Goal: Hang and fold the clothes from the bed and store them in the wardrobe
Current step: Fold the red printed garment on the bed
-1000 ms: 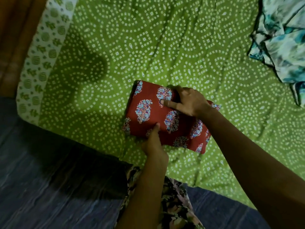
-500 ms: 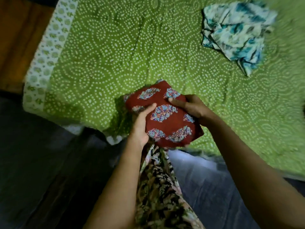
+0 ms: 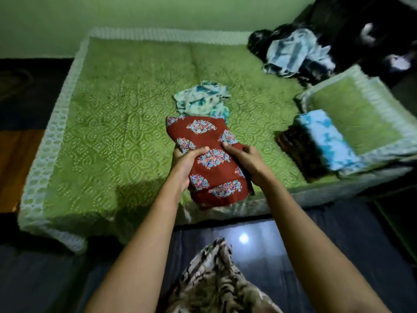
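The folded red printed garment [image 3: 209, 159] is up off the bed, held between both hands over the near edge of the mattress. The left hand [image 3: 184, 164] grips its left side with the thumb laid on top. The right hand [image 3: 247, 161] does the same on the right side. So both are closed round the cloth, nothing dangling.

For carrying it to the wardrobe, I'd keep it flat and level with the fingers spread underneath. The bottom layers at the near end look a bit saggy, and a tilt could let the fold slide open. Pinch through all the layers, not just the top one.

Just beyond the hands, a teal-and-white garment [image 3: 200, 98] lies crumpled on the green bedspread [image 3: 108, 132], not folded yet. Off to the right of the right hand there's a folded blue tie-dye piece [image 3: 325, 141] beside a dark brown folded cloth [image 3: 297, 150], next to a green pillow [image 3: 361, 114]. Further right and back is a dark heap [image 3: 293, 50], probably more clothes, but it's too blurry and dim to say.

The wardrobe isn't in view at all, and the fingers under the red bundle are hidden.
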Action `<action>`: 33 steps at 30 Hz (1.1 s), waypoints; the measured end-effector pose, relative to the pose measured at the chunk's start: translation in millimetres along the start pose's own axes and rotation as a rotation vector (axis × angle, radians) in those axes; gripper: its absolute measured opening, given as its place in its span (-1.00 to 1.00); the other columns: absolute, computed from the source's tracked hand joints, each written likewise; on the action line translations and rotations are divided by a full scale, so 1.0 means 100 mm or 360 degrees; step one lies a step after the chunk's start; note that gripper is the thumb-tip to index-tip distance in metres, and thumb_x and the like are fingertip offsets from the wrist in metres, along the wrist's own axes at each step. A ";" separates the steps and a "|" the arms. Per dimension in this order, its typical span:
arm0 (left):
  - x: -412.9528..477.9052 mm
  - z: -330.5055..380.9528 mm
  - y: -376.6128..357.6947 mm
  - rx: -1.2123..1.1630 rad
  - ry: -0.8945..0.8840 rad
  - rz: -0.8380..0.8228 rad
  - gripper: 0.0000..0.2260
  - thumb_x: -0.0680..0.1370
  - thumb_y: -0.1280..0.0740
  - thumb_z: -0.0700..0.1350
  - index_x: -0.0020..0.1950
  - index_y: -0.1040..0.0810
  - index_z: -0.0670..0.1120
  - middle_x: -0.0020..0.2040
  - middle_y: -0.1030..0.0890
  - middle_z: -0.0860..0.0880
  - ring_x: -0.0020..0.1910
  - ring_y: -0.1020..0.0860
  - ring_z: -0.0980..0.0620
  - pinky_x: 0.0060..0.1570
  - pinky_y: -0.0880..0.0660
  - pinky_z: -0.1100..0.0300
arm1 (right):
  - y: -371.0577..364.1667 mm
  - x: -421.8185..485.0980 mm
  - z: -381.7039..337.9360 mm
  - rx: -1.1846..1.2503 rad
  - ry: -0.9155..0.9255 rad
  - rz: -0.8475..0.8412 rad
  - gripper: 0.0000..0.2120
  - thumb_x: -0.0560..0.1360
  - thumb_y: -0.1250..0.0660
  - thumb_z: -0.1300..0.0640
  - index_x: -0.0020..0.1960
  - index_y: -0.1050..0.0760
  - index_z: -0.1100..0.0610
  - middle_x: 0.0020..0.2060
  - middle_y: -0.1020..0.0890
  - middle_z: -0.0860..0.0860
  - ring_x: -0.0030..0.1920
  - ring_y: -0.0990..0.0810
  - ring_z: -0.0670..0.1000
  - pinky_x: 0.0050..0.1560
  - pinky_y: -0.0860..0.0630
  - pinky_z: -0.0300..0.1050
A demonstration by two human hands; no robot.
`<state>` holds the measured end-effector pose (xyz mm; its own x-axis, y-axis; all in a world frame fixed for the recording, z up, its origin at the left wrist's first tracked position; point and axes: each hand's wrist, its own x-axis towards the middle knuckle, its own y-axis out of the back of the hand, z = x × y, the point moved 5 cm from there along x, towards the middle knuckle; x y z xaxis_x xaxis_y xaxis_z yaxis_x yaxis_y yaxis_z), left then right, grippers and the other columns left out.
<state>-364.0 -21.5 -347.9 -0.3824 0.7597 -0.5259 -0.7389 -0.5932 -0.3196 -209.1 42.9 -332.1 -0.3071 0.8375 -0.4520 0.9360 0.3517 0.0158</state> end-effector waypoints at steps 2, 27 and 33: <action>-0.06 0.05 -0.43 0.0056 -0.0032 -0.0100 -0.43 0.31 -0.51 -0.26 0.28 -0.41 -0.09 0.04 -0.64 -0.14 -0.12 -0.65 -0.11 -0.20 -0.59 0.05 | 0.39 -0.10 -0.17 0.0049 0.0050 0.0092 -0.67 0.45 -0.44 0.07 0.09 -0.56 0.30 -0.18 -0.70 0.10 -0.29 -0.67 -0.03 -0.27 -0.59 -0.21; 0.94 -1.79 -4.70 0.0306 0.0313 -0.0434 -0.50 0.35 -0.46 -0.36 0.22 -0.41 -0.10 0.02 -0.63 -0.10 -0.09 -0.62 -0.06 -0.06 -0.57 0.04 | 5.03 1.02 -0.23 -0.0205 -0.0292 0.0435 -0.51 0.30 -0.55 -0.01 0.06 -0.56 0.30 -0.17 -0.70 0.15 -0.23 -0.69 0.09 -0.25 -0.58 -0.14; 1.63 -2.05 -5.23 0.0360 0.0449 -0.0421 -0.47 0.39 -0.42 -0.36 0.29 -0.37 -0.09 0.03 -0.61 -0.07 -0.06 -0.61 -0.02 -0.04 -0.56 0.06 | 5.55 1.82 -0.25 -0.0338 -0.0396 0.0438 -0.77 0.39 -0.50 0.08 -0.13 -0.54 0.22 -0.39 -0.63 0.00 -0.47 -0.58 -0.11 -0.45 -0.46 -0.32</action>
<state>74.2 358.1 -428.4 -0.0210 0.7565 -0.6537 -0.9057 -0.2912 -0.3079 250.5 400.9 -383.1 0.0245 0.7947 -0.6065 0.9128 0.2295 0.3377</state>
